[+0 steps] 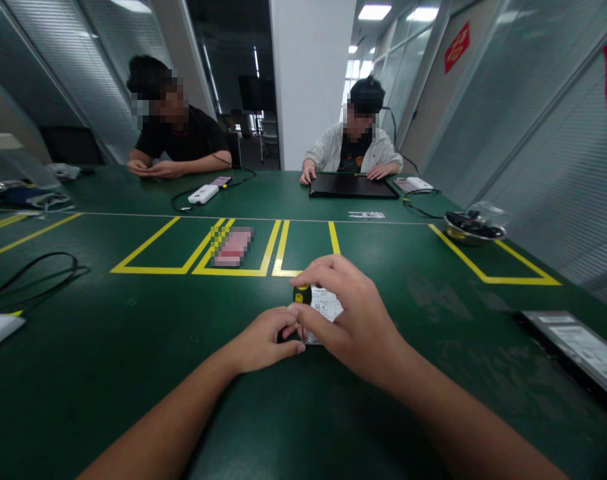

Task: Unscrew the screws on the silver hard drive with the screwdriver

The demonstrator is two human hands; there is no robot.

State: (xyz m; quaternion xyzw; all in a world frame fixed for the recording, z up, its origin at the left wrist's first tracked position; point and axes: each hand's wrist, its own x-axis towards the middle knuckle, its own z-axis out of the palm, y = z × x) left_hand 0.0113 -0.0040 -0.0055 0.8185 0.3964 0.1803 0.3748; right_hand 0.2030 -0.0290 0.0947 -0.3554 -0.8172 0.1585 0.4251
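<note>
I see my two hands together at the middle of the green table (133, 373). My right hand (350, 313) grips one yellow-black screwdriver (302, 294) above one labelled drive (326, 307), which my left hand (263, 341) steadies. Two persons sit opposite.

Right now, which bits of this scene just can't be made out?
- Head view: the small labelled device is mostly covered by the right hand.
- The black-and-yellow tool: its tip is hidden between both hands; left hand.
- Pink item: blurred.
- Flat drive: cut by the right edge.
</note>
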